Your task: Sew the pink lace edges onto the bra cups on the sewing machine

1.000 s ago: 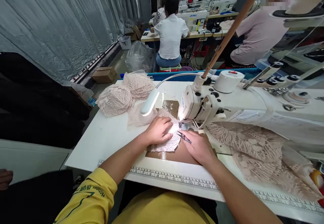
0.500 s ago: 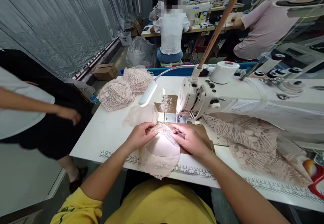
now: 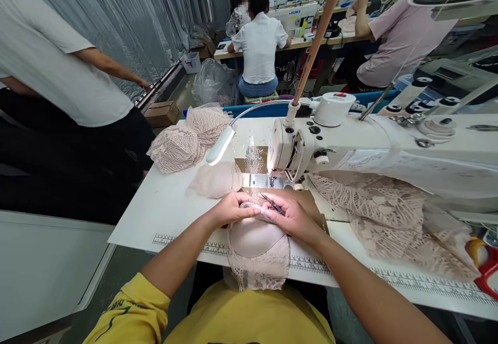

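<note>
A pale pink lace bra cup point(image 3: 254, 237) hangs over the front edge of the sewing table, its padded inner side facing up. My left hand point(image 3: 232, 208) is closed on its upper edge, thumb over the lace. My right hand point(image 3: 291, 217) pinches the same edge close beside it. Dark, pointed thread snips point(image 3: 274, 205) lie in my right hand, tips toward the upper left. Both hands are just in front of the sewing machine's needle area point(image 3: 272, 178). Another sheer cup piece point(image 3: 218, 179) rests left of the needle plate.
Stacked lace cups point(image 3: 177, 147) sit at the table's back left, near a lamp head point(image 3: 221, 146). Lace fabric point(image 3: 385, 219) lies under the machine arm point(image 3: 365, 141). Red-handled scissors point(image 3: 488, 274) are at the right edge. A person in white point(image 3: 66, 48) stands at left; others sit ahead.
The cup has turned, its padded inside showing more and its lace edge hanging lower. My hands have come closer together, and the snips show more plainly. The person at left has moved farther into view.
</note>
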`<state>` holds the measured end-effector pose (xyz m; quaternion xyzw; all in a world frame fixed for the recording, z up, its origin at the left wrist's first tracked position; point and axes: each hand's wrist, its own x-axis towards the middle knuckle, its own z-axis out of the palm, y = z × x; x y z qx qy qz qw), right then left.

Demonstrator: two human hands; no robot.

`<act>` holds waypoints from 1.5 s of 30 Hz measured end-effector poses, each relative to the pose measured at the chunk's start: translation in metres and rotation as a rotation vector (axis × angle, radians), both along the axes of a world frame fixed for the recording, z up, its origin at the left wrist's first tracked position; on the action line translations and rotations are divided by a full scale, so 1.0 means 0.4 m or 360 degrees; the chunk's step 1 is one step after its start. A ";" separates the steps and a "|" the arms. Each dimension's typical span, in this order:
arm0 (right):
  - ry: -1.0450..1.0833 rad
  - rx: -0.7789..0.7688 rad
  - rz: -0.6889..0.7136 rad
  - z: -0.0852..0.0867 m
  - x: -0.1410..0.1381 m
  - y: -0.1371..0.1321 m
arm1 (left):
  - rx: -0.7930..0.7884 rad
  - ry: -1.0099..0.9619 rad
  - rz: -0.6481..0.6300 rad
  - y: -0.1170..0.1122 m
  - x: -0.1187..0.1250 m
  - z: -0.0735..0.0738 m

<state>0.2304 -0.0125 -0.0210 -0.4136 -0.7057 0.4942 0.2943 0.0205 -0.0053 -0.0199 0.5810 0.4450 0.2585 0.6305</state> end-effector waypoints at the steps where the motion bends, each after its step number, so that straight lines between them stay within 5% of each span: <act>1: -0.0021 0.0034 -0.0026 -0.004 0.002 0.002 | 0.0008 -0.0034 0.0007 0.000 0.007 -0.005; 8: -0.0153 0.0255 0.0022 -0.033 0.039 0.029 | 0.0000 -0.0179 0.0026 -0.007 0.016 -0.038; 17: -0.0108 0.0086 0.0170 -0.007 0.023 0.021 | 0.0031 -0.0176 0.0007 0.001 0.019 -0.042; 28: -0.0040 0.0059 -0.0027 -0.016 0.008 0.020 | 0.0023 -0.0138 0.0007 -0.006 0.027 -0.035; 32: 0.0036 0.0052 -0.0296 -0.050 0.025 0.029 | 0.0495 0.0410 0.0004 -0.020 0.004 0.011; 35: -0.0090 0.0294 -0.0354 -0.055 0.035 0.020 | 0.0941 0.0842 0.0149 -0.013 -0.030 0.054; 37: -0.0241 0.0584 -0.0224 -0.046 0.029 0.005 | 0.1054 0.1057 0.0274 0.014 -0.056 0.071; 40: -0.0381 0.0944 0.0308 -0.026 0.000 -0.021 | 0.1044 0.1308 0.0434 0.077 -0.091 0.069; 42: -0.0468 0.1030 0.0605 -0.016 -0.017 -0.031 | 0.0971 0.1377 0.0472 0.115 -0.110 0.056; 45: -0.0708 0.0968 0.0680 -0.006 -0.013 -0.026 | 0.0803 0.1404 0.0472 0.143 -0.128 0.035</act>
